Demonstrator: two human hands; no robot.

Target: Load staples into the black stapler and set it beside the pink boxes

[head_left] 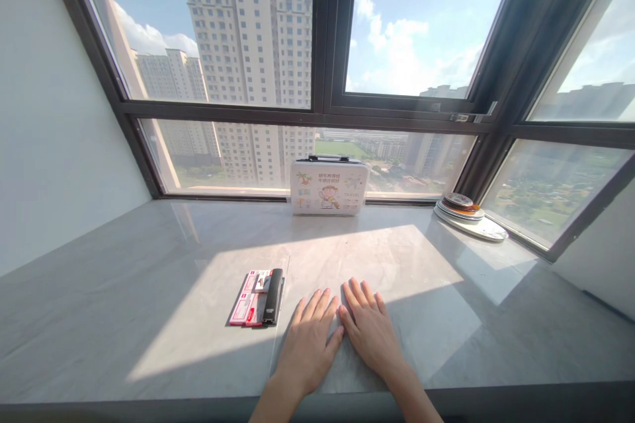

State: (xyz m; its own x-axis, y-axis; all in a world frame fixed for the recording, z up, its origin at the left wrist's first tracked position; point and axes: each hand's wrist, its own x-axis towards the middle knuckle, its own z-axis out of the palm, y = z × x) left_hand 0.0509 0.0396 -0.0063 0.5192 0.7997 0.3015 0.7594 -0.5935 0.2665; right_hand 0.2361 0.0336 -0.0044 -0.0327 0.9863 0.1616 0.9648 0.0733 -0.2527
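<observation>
My left hand [307,342] and my right hand [371,329] lie flat, palms down, side by side on the grey stone sill [149,291] near its front edge, fingers stretched out and thumbs almost touching. Neither hand holds anything. Just left of my left hand lies a red and white flat packet [249,298] with a black oblong object [272,287] resting along its right side.
A white carry case with cartoon print [328,186] stands upright against the window at the back centre. A stack of round plates or discs [469,215] sits at the back right corner. Windows enclose the sill behind and at the right; a white wall is on the left.
</observation>
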